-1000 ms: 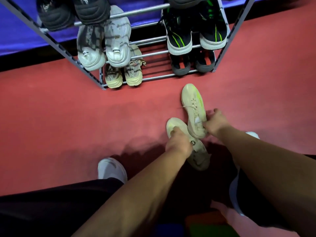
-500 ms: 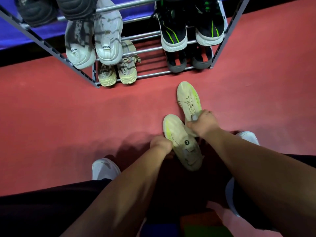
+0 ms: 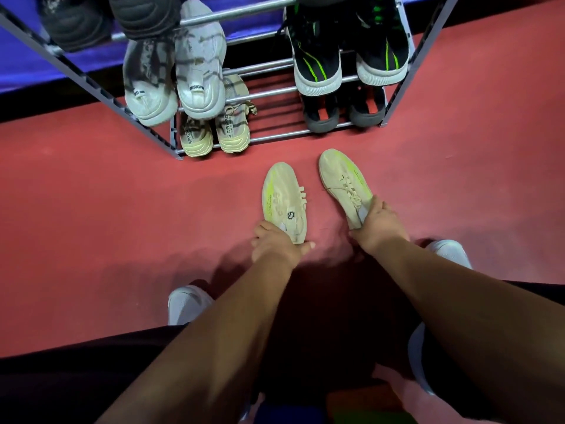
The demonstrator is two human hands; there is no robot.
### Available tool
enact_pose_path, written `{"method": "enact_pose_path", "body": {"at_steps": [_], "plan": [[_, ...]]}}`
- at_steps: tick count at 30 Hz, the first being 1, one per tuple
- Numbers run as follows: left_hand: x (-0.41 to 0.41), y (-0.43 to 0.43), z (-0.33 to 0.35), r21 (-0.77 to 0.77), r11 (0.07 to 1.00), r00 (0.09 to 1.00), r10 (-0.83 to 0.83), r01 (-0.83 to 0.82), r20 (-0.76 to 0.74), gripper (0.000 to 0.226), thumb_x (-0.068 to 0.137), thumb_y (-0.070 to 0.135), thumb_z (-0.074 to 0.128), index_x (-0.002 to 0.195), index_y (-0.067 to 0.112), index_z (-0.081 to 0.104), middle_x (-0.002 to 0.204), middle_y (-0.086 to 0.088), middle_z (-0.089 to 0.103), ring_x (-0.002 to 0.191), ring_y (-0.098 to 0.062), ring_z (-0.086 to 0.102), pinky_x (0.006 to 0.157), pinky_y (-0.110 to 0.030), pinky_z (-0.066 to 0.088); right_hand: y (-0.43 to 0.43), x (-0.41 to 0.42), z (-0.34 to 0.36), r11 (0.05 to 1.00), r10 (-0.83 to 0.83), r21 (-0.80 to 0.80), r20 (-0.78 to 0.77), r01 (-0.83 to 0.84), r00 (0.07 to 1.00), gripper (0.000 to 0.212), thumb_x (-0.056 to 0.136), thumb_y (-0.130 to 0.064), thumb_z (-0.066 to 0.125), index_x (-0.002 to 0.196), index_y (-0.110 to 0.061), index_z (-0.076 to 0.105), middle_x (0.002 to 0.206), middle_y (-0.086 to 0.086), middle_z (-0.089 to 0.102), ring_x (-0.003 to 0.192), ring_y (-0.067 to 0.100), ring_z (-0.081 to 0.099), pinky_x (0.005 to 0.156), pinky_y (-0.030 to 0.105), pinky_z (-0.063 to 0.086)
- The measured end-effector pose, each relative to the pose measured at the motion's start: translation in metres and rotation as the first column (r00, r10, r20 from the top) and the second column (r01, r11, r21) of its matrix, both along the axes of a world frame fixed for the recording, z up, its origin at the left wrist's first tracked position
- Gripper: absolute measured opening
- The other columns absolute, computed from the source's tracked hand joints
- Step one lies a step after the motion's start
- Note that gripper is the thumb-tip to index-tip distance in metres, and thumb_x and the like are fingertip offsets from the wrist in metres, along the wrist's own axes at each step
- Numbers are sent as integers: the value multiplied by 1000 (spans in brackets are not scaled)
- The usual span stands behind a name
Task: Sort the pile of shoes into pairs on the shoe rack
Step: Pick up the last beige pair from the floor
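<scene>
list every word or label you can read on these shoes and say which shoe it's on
"ESIGN": heel tab, right grey-white shoe; first letter cut off.
"ED": heel tab, left grey-white shoe; rest hidden.
"3 CA" then unclear letters: heel strip, right beige shoe.
Left beige shoe: similar strip, blurred.
Left cream shoe: dark badge and fine print, unreadable.
Right cream shoe: fine print, unreadable.

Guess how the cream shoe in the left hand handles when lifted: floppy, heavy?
Probably light: the cream shoe looks slim and low. Toe may droop, since the left hand grips only its heel. Lace loops jut sideways; could snag.
</scene>
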State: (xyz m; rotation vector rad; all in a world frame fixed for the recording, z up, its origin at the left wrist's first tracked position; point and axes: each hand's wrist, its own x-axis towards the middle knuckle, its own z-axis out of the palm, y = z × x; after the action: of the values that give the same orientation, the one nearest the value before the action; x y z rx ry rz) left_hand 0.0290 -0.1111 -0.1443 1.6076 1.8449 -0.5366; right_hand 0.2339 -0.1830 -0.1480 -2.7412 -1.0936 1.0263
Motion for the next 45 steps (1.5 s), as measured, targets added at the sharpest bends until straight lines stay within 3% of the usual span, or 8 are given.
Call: {"method": "enact_pose_path", "body": {"at_steps": [4, 11, 18, 28, 33, 37, 41, 45], "plan": [[11, -8, 5, 38, 997, 996, 60, -63, 66, 134, 81, 54, 81, 163, -1, -9, 156, -14, 28, 136, -36, 47, 105, -46, 49, 5, -1, 16, 996, -47, 69, -7, 48, 999, 71, 85, -48, 69, 137, -8, 44, 129, 18, 56, 119, 41, 57, 100, 46, 51], [-13, 34, 57, -1, 998, 997, 58, -58, 47, 82, 70, 43, 70, 143, 10, 55, 134, -7, 61, 117, -28, 66, 100, -37, 56, 39, -14, 87, 998, 48, 45, -26, -47, 999, 100, 79, -75, 37, 141, 1, 55, 132, 22, 55, 125, 37, 48, 105, 38, 38], [-25, 65, 206, -164, 915, 922, -382, 369, -55, 38, 85, 25, 70, 119, 8, 70, 108, -8, 71, 94, -28, 69, 81, -33, 55, 51, -29, 198, 970, 228, 84, 9, -228, 974, 66, 88, -63, 63, 111, -2, 72, 111, 18, 71, 95, 33, 62, 75, 31, 45], [-33, 95, 427, 286, 819, 854, -521, 497, 9, 37, 79, 45, 68, 69, 9, 63, 68, -3, 60, 61, -22, 56, 57, -28, 43, 81, -26, 417, 846, 490, 116, 218, -521, 844, 45, 67, -53, 67, 73, -9, 73, 63, 5, 67, 69, 31, 69, 67, 39, 63], [-50, 84, 513, 490, 796, 865, -479, 355, 150, 34, 70, 45, 73, 79, 12, 73, 74, -3, 72, 67, -21, 64, 62, -32, 51, 65, -18, 515, 835, 420, 339, 116, -433, 900, 13, 74, -24, 75, 81, -16, 81, 57, -3, 71, 48, 9, 66, 47, 20, 46], [-51, 75, 551, 659, 734, 879, -413, 166, 239, 40, 67, 50, 71, 92, 19, 72, 107, -9, 76, 93, -23, 71, 87, -43, 58, 48, -7, 545, 795, 327, 511, 93, -327, 941, 19, 73, -20, 73, 91, -20, 82, 71, -4, 78, 67, 11, 75, 63, 26, 58], [-38, 73, 569, 742, 667, 863, -332, -70, 380, 41, 65, 48, 69, 90, 17, 77, 80, -6, 70, 76, -23, 66, 80, -45, 60, 48, 6, 552, 725, 194, 661, 74, -194, 978, 33, 71, -29, 69, 103, -24, 78, 71, -7, 77, 81, 18, 76, 85, 39, 62], [-14, 81, 567, 770, 572, 811, -287, -282, 509, 19, 73, 38, 71, 67, 27, 57, 74, 3, 64, 75, -23, 62, 73, -33, 54, 59, 19, 543, 592, -1, 806, 1, 0, 1000, 41, 67, -35, 71, 107, -33, 73, 85, -11, 73, 75, 9, 69, 72, 31, 58]]}}
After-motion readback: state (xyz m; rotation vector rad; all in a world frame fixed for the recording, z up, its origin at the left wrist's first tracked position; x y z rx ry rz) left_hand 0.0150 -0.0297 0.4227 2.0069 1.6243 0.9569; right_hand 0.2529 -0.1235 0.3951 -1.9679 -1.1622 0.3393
